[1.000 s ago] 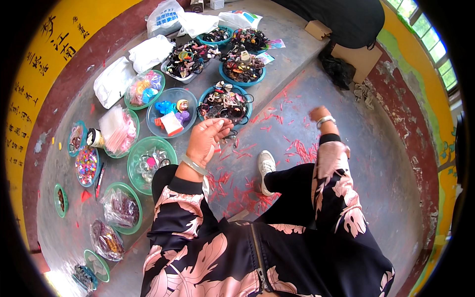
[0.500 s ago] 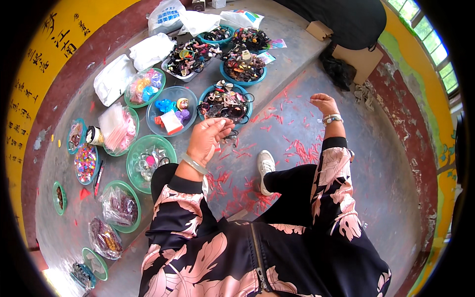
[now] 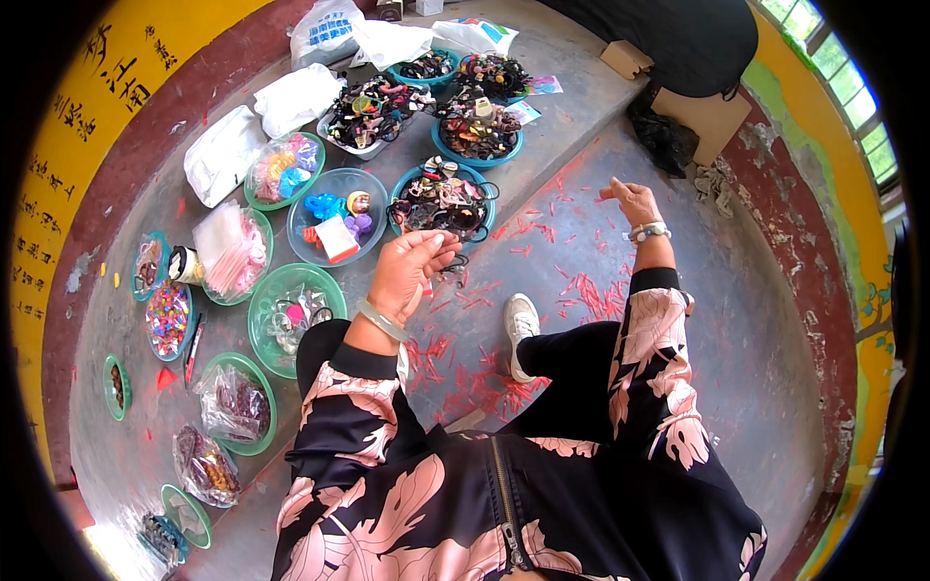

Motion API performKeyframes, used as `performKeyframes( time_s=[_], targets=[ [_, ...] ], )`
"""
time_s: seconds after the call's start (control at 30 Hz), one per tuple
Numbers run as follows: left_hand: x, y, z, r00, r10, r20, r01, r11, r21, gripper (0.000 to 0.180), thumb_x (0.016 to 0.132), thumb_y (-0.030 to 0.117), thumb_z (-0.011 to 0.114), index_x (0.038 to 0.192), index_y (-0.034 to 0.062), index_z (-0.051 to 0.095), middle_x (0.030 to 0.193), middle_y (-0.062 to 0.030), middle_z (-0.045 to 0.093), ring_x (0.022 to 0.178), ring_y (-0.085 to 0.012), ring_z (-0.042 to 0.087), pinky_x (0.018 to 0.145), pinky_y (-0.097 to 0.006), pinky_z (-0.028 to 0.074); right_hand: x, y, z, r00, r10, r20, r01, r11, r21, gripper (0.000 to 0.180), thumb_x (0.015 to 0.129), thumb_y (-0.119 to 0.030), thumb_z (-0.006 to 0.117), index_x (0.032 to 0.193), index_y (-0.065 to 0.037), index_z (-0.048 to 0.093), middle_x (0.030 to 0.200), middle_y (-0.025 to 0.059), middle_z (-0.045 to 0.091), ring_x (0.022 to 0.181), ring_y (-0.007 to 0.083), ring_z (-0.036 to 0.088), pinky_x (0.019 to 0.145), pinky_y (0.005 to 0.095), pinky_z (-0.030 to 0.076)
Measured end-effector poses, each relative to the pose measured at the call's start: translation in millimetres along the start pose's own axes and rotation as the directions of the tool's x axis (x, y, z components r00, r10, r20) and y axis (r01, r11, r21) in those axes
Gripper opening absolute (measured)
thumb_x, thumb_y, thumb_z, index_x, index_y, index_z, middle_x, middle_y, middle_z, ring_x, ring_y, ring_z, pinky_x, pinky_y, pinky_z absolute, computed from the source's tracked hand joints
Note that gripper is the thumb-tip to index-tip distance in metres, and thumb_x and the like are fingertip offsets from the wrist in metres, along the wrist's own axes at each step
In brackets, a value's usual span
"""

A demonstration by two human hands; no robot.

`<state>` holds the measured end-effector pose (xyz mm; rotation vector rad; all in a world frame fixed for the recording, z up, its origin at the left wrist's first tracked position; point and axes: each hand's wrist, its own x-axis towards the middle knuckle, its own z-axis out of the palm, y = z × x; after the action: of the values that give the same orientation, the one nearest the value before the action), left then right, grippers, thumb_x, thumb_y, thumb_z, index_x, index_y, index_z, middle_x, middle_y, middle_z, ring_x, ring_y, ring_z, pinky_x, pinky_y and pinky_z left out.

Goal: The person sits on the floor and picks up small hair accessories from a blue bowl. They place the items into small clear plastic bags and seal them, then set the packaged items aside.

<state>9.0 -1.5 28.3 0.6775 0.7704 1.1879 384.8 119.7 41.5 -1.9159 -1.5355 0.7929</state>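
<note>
My left hand is closed in a pinch, just in front of the nearest blue basin of hair ties. A thin black looped band, seemingly a hair tie, dangles from its fingertips; its upper part is hidden by the fingers. Out to the right, my right hand is raised above the floor with its fingers slightly apart, and I see nothing in it. Beside my left hand stands a clear blue bowl with blue and purple trinkets and a white-and-red packet.
Several bowls with accessories cover the left, including a green bowl of small packets. White bags lie behind. Red scraps litter the floor around my shoe. Cardboard and a black bag lie at the far right.
My right hand has turned slightly and its fingers have loosened from a closed pose. The left hand has barely moved, with the dark band still hanging from it.
</note>
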Motion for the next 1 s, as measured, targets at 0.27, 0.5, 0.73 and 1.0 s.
performKeyframes(
  time_s=[0.27,0.5,0.73,1.0],
  targets=[
    [2,-2,2,1.0,-0.003,-0.011,0.003,0.999,0.034,0.02,0.088,0.008,0.048,0.098,-0.0062,0.057,0.097,-0.0139,0.061,0.091,-0.0206,0.06,0.078,-0.026,0.049,6,64,11,0.89,0.07,-0.45,-0.388,0.632,-0.67,0.046,0.083,-0.048,0.045,0.103,-0.009,0.063,0.101,0.0185,0.06,0.098,0.033,0.057,0.085,0.0383,0.043],
    [-3,0,-4,1.0,0.02,-0.021,-0.019,0.999,0.035,0.019,0.088,0.008,0.049,0.097,-0.006,0.058,0.096,-0.014,0.061,0.091,-0.0216,0.06,0.079,-0.026,0.049,-2,11,-5,0.973,0.229,0.021,-0.162,0.621,0.767,0.049,0.089,-0.046,0.039,0.111,-0.006,0.057,0.111,0.0112,0.059,0.108,0.0252,0.051,0.091,0.0354,0.038],
    [-5,2,-4,0.999,0.008,-0.047,-0.006,0.999,0.049,0.019,0.087,0.007,0.049,0.097,-0.0063,0.057,0.096,-0.0141,0.061,0.091,-0.0213,0.06,0.078,-0.025,0.049,-14,5,-4,0.929,-0.136,0.345,-0.047,0.88,0.473,0.061,0.083,-0.054,0.043,0.121,-0.006,0.049,0.123,0.0125,0.05,0.117,0.0287,0.044,0.098,0.0405,0.031],
    [-3,1,1,0.999,-0.012,-0.038,0.013,0.999,0.037,0.019,0.088,0.007,0.049,0.097,-0.0066,0.057,0.097,-0.0141,0.06,0.091,-0.0212,0.06,0.078,-0.026,0.049,29,83,-4,0.958,0.266,-0.103,-0.277,0.953,-0.12,0.065,0.071,-0.041,0.068,0.119,-0.001,0.049,0.117,0.0123,0.054,0.111,0.0255,0.049,0.093,0.0353,0.038]
  ],
)
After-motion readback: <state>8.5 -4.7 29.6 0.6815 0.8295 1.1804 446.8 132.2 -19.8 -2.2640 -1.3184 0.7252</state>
